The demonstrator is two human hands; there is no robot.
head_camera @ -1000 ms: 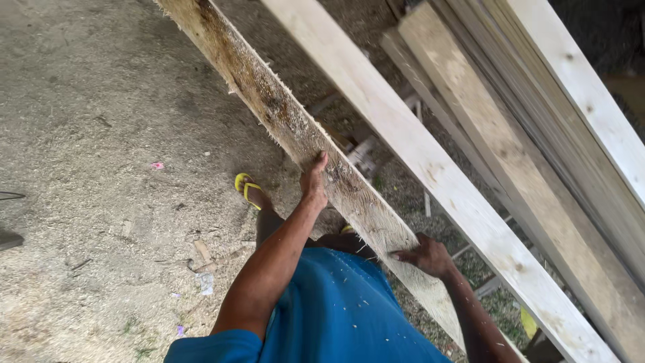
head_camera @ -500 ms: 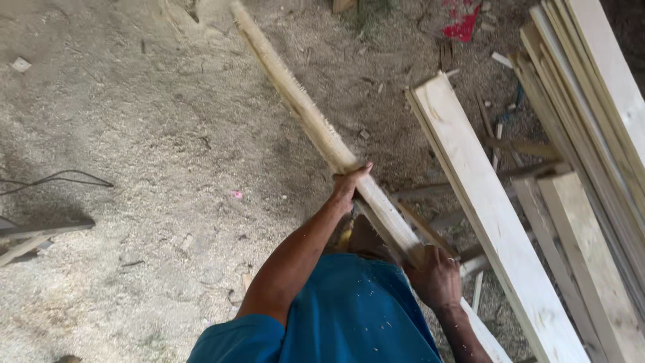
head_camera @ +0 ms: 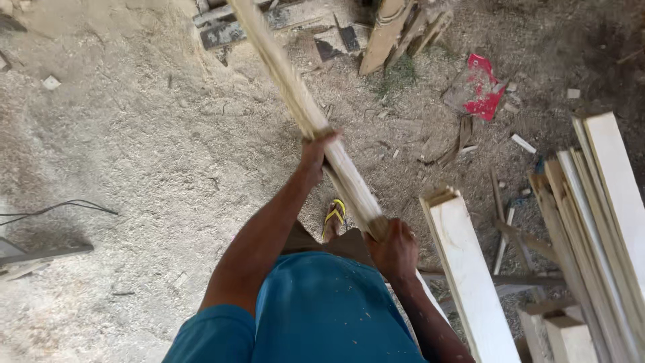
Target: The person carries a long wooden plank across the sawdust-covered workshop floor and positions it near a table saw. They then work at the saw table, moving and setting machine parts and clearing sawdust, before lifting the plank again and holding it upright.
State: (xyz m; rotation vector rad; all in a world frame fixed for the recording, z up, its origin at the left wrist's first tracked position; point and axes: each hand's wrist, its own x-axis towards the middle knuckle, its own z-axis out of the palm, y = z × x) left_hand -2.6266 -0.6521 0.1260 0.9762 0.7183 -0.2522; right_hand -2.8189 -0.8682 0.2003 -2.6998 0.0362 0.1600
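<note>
I hold a long pale wooden plank (head_camera: 295,101) turned on its edge, running from the top middle down toward my body. My left hand (head_camera: 314,151) grips it partway along, arm stretched forward. Closer in, my right hand (head_camera: 395,250) is closed around the plank's lower part, beside my blue shirt. Below the plank, my foot in a yellow sandal (head_camera: 334,215) stands on sawdust-covered ground.
A wide pale board (head_camera: 470,269) lies to the right, with a stack of planks (head_camera: 605,222) at the far right. Red scrap (head_camera: 480,91) and wood offcuts (head_camera: 383,33) lie at the top. A black cable (head_camera: 60,208) and a dark piece lie at the left edge.
The plank has turned from flat onto its edge and swung left, away from the stack. Both hands kept their grip. The view shifted toward the scrap-strewn ground.
</note>
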